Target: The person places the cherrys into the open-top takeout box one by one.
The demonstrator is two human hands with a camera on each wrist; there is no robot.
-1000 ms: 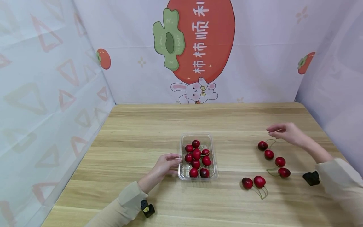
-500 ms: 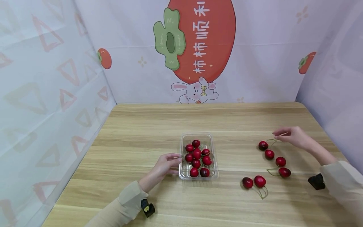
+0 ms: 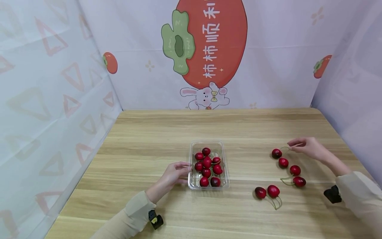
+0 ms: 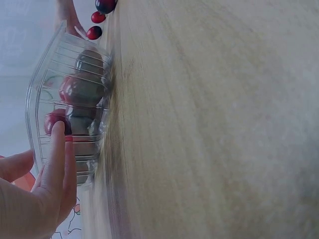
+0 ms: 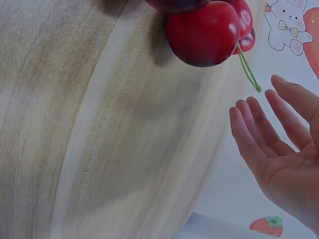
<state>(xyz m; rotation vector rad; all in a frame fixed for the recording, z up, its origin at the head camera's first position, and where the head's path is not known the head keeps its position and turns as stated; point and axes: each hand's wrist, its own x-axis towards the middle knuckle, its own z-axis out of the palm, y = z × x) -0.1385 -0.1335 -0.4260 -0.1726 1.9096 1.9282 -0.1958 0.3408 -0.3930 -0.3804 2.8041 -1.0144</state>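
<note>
A clear plastic box (image 3: 209, 189) holding several dark red cherries (image 3: 207, 162) stands mid-table. My left hand (image 3: 171, 176) rests at its left side; in the left wrist view its straight fingers (image 4: 56, 164) touch the ribbed wall. On the right, my right hand (image 3: 307, 147) hovers by the stem tip of a cherry pair (image 3: 276, 153). The right wrist view shows its fingers spread, with a small gap to the green stem (image 5: 247, 67) and nothing held. Two more joined pairs lie nearer: one pair (image 3: 299, 181) at right, another pair (image 3: 273, 191) in front.
The wooden table (image 3: 143, 132) ends at a printed white cloth backdrop (image 3: 277, 76) behind. Another cloth wall (image 3: 38, 132) rises along the left. Black wrist cameras hang under both sleeves, the right one (image 3: 332, 194) above the tabletop.
My right hand has shifted slightly right, then lowered toward the stem of the far cherry pair. The left hand, the box and the cherries stay put.
</note>
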